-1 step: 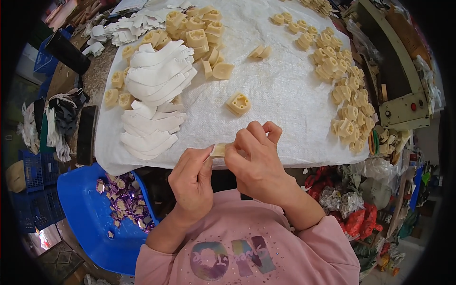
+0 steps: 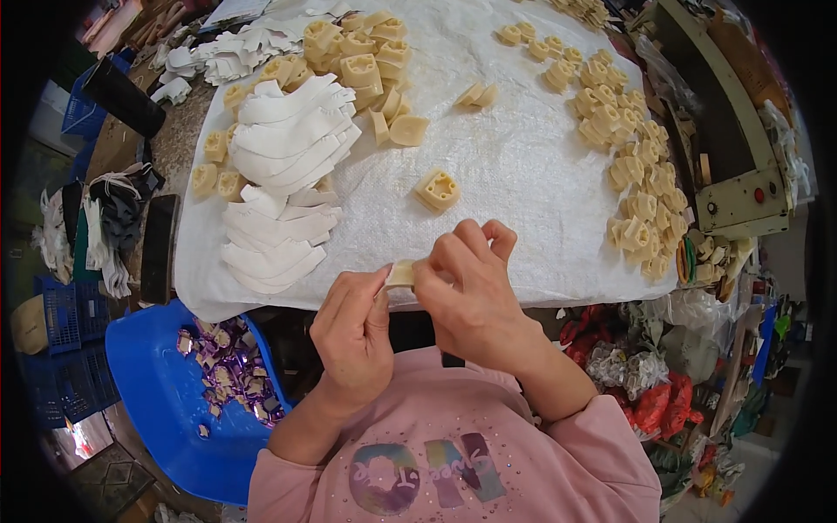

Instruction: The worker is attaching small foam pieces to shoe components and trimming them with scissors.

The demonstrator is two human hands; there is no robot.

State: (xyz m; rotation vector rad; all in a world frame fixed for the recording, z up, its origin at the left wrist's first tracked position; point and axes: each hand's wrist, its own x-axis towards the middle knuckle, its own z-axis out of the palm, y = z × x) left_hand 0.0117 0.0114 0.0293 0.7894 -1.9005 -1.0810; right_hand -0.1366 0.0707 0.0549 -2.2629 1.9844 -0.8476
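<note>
At the table's front edge, a small cream curved piece [image 2: 401, 275] spans the gap between my two hands. My left hand [image 2: 353, 327] pinches its left end between thumb and fingers. My right hand [image 2: 475, 296] has its fingers curled over the other end, which they hide. Just beyond my hands, a cream block with a hollow in it [image 2: 438, 190] sits alone on the white woven sheet [image 2: 506, 183]. To the left lie overlapping white curved cutouts [image 2: 292, 139], with a heap of cream pieces [image 2: 362, 65] behind them.
Nested cream pieces [image 2: 641, 174] line the sheet's right side. A blue tub [image 2: 157, 392] with purple shiny bits stands below the table at left. A dark phone-like slab [image 2: 159, 248] and a black cylinder [image 2: 122, 96] lie left; a machine frame [image 2: 741, 200] borders the right.
</note>
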